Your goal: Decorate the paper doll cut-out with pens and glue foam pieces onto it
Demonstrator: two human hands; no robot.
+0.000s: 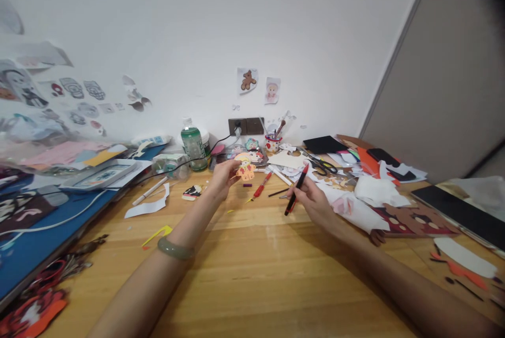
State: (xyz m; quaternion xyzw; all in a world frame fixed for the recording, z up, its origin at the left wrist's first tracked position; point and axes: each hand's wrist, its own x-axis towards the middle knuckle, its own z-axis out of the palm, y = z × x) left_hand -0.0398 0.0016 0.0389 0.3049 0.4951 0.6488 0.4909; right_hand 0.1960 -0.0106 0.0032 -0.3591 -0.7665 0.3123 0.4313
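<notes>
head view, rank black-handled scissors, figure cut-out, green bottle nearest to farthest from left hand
1. Figure cut-out, held in the left hand
2. Green bottle, beyond the hand, to its left
3. Black-handled scissors, farthest, off to the right

I am holding a small cutout figure (246,169) in my left hand (223,177) and a black-and-red pen (296,191) in my right hand (311,198). A red pen (262,186) is lying between them on the wooden table (236,285); scissors (321,165) are resting among paper scraps (287,160), and a green bottle (193,143) is standing near the wall (236,11).
</notes>
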